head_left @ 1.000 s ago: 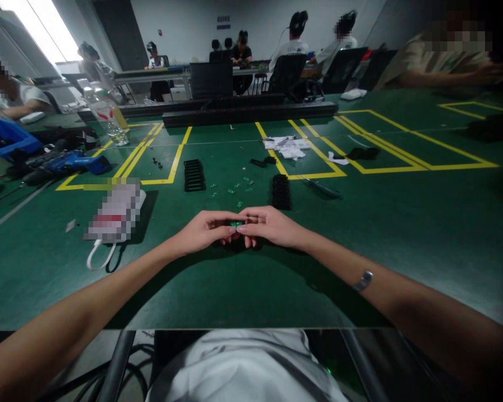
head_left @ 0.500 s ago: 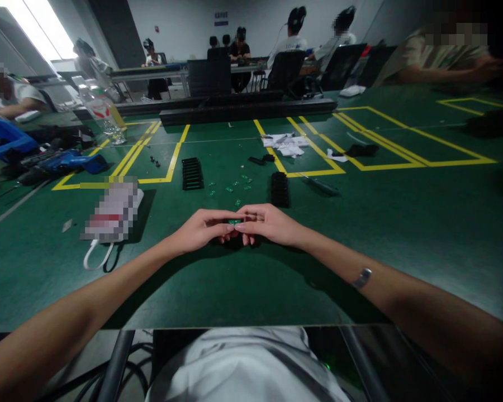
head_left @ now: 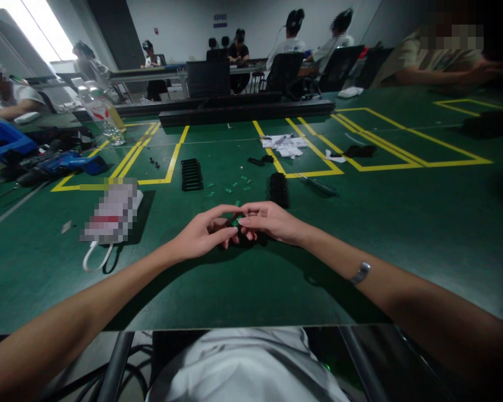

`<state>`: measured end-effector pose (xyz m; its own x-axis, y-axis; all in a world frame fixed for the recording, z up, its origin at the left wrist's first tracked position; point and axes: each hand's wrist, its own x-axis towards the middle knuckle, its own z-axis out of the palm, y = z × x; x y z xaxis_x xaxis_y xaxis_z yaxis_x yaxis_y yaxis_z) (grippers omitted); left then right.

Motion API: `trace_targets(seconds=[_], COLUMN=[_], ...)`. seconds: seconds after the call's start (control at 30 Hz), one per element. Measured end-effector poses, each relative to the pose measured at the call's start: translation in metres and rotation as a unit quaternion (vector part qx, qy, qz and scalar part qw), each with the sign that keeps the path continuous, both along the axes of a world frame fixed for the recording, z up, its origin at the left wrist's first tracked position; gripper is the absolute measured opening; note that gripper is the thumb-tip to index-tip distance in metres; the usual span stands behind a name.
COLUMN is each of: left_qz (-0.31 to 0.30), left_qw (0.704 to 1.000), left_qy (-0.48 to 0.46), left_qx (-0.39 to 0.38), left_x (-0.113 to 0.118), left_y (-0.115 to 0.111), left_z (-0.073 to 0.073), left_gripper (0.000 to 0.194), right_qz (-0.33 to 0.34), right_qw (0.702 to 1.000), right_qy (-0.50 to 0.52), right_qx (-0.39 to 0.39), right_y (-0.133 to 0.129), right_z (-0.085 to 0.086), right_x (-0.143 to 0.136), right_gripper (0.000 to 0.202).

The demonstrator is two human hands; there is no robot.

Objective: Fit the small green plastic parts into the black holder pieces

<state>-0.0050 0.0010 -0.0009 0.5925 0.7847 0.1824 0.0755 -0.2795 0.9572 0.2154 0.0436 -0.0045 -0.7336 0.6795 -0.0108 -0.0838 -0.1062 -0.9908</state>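
- A pale, pixelated block (head_left: 119, 215) with a white loop lies on the table (head_left: 184, 296), back from its near edge.
- A black slatted part (head_left: 191, 175) lies farther from that edge.
- The left hand (head_left: 199, 234) has thumb and fingers closed around a small green board (head_left: 235, 222), in from the near edge's middle.
- Loose green pieces (head_left: 228, 191) lie just beyond.
- The right hand (head_left: 274, 223) pinches the same board, fingers partly hidden.
- A second slatted part (head_left: 279, 190) lies just beyond it.

Shiny metal wristband (head_left: 362, 272); clear plastic bottle (head_left: 101, 114); matt paper (head_left: 289, 147)
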Motion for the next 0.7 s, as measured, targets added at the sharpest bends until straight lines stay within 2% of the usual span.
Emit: trace_targets(seconds=[0.3,0.47,0.7], left_qz=[0.079,0.083,0.102], left_qw=[0.983,0.973,0.96], left_qy=[0.062,0.057,0.06], left_qx=[0.154,0.209,0.253], left_x=[0.002,0.004,0.005], left_y=[-0.006,-0.007,-0.01], left_z=[0.002,0.001,-0.001], left_gripper=[0.043,0.03,0.026], right_qz=[0.012,0.022,0.053], right_qw=[0.999,0.997,0.995], right_qy=[-0.047,-0.063,-0.064], right_qx=[0.017,0.027,0.048], right_y=[-0.002,-0.003,-0.005], right_z=[0.005,0.008,0.014], right_x=[0.003,0.003,0.004], right_gripper=[0.032,0.034,0.032])
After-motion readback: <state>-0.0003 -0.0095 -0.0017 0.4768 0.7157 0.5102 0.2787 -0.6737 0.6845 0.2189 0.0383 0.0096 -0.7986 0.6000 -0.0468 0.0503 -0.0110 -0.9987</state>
